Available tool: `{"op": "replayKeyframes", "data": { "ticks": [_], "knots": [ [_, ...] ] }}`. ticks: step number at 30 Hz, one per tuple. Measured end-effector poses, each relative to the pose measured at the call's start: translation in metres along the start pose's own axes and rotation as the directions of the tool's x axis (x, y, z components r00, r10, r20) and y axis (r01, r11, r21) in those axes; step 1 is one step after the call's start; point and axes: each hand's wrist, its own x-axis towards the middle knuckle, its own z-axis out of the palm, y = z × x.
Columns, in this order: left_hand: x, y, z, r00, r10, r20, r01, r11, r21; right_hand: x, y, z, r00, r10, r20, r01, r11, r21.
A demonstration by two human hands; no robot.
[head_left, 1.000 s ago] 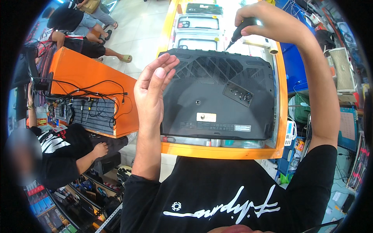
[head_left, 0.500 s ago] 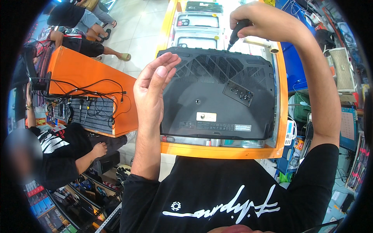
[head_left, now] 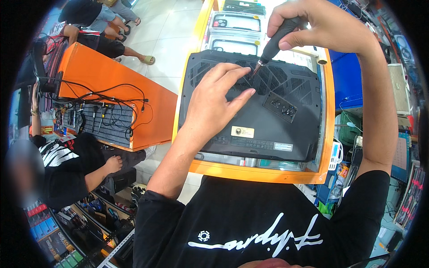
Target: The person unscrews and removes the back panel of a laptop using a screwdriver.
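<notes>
A dark laptop (head_left: 290,131) lies bottom-up on a glass-topped counter with an orange frame (head_left: 254,173). My right hand (head_left: 313,31) grips a black screwdriver (head_left: 272,49), its metal tip angled down at the upper-middle vents. My left hand (head_left: 216,96) is over the laptop's upper left, fingers curved and apart, fingertips close beside the screwdriver tip. Whether the tip touches anything there is unclear. A small dark tray (head_left: 271,102) with several screws sits on the laptop, right of centre.
Boxed phone cases (head_left: 234,22) lie beyond the laptop. An orange cabinet (head_left: 107,76) with cables and tools stands left. A seated person (head_left: 62,169) is at lower left, other people (head_left: 94,22) at upper left. A blue surface (head_left: 344,80) and mixed goods line the right.
My left hand has moved right from the laptop's left edge onto its vents. The screwdriver in my right hand has moved from the far edge down and leftward onto the vented area.
</notes>
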Motion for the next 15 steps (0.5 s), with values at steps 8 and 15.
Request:
{"op": "replayKeyframes", "data": {
  "ticks": [8,15],
  "knots": [
    [0.003,0.007,0.003,0.982,-0.19,-0.003,0.19,0.981,-0.049,-0.016,-0.035,0.001,0.995,-0.036,-0.091,0.024,0.991,-0.13],
    [0.003,0.007,0.008,0.98,-0.172,-0.097,0.168,0.985,-0.044,-0.005,-0.056,-0.019,0.995,0.026,0.1,-0.021,0.998,-0.051]
  ]
}}
